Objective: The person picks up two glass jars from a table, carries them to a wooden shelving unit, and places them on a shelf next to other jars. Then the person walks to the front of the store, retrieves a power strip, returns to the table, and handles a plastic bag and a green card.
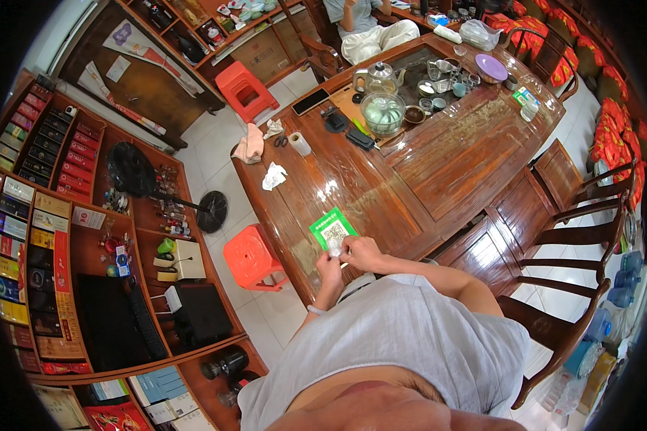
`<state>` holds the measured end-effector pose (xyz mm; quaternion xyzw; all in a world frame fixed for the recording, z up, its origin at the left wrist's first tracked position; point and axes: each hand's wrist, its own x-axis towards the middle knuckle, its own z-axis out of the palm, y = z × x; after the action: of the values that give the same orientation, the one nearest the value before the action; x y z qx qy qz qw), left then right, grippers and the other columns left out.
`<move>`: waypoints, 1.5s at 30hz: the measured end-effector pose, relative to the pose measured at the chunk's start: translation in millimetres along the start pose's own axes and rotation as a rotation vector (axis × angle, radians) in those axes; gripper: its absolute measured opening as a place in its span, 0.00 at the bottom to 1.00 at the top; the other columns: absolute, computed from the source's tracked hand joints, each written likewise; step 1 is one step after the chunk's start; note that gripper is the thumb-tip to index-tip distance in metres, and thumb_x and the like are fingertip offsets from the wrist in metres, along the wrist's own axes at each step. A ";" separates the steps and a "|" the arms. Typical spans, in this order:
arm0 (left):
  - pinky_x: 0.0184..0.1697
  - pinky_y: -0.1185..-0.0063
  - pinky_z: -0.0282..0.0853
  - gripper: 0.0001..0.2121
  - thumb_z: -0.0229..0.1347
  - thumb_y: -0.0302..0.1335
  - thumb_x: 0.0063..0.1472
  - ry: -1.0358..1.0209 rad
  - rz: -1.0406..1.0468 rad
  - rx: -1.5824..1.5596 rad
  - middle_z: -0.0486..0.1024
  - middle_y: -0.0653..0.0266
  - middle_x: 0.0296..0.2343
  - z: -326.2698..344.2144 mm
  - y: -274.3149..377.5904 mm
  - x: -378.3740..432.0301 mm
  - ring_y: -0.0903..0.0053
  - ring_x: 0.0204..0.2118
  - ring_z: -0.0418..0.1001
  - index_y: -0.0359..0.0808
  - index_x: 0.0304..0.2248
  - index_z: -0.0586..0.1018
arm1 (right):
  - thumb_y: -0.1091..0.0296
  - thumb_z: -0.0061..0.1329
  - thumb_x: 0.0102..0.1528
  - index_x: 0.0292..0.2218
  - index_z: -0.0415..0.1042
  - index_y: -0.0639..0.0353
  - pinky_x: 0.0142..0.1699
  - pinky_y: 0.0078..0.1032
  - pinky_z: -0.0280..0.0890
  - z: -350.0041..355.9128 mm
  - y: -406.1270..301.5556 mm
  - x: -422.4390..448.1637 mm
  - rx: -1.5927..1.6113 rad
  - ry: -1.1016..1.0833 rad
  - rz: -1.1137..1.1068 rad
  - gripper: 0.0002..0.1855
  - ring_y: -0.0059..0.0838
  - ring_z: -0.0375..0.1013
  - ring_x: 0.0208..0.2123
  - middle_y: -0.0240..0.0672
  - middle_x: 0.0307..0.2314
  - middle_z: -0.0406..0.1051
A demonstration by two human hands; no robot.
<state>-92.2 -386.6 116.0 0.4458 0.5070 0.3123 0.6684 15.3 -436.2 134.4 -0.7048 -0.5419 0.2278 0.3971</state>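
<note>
Both hands meet at the near edge of the wooden table, pinching a small shiny, crumpled piece (334,247), perhaps transparent plastic or foil. My left hand (330,272), with a pale bracelet at its wrist, grips it from the left. From the right, the bent fingers of my right hand (362,252) hold it too. Just beyond the fingers lies a green-and-white card (326,222) with a printed code, its near part hidden by the piece and the hands. A thin pale strip (344,265) shows under the right fingers; what it is I cannot tell.
On the glossy wooden table (356,183) are crumpled tissue (274,176), a paper roll (300,144), scissors (281,141), a phone (310,102) and a glass bowl (383,114). Red stools (252,257) and a black fan (132,168) stand left. A seated person (364,32) is across the table.
</note>
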 end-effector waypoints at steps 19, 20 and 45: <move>0.38 0.78 0.57 0.12 0.46 0.24 0.46 -0.480 -0.376 -0.624 0.68 0.66 0.31 -22.9 -20.6 17.7 0.78 0.34 0.64 0.34 0.33 0.67 | 0.63 0.47 0.38 0.23 0.68 0.60 0.28 0.28 0.62 1.5 19.5 0.4 0.090 -0.106 0.238 0.11 0.35 0.68 0.22 0.39 0.18 0.68; 0.38 0.78 0.57 0.10 0.45 0.25 0.46 -0.470 -0.377 -0.606 0.68 0.65 0.30 -24.9 -23.0 18.0 0.77 0.34 0.64 0.34 0.32 0.67 | 0.63 0.47 0.38 0.23 0.68 0.60 0.28 0.28 0.62 1.7 20.7 -0.9 0.111 -0.096 0.226 0.10 0.35 0.68 0.23 0.38 0.19 0.68; 0.28 0.81 0.64 0.05 0.48 0.24 0.48 -0.365 -0.563 -0.331 0.67 0.66 0.20 -24.5 -41.1 24.3 0.79 0.23 0.65 0.33 0.26 0.70 | 0.69 0.48 0.38 0.22 0.69 0.61 0.28 0.29 0.62 13.4 60.5 -5.5 0.052 -0.154 0.009 0.07 0.39 0.68 0.22 0.41 0.19 0.68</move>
<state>-110.0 -375.4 66.6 0.2233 0.4247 0.1096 0.8705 38.9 -443.1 77.2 -0.6770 -0.5618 0.2972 0.3712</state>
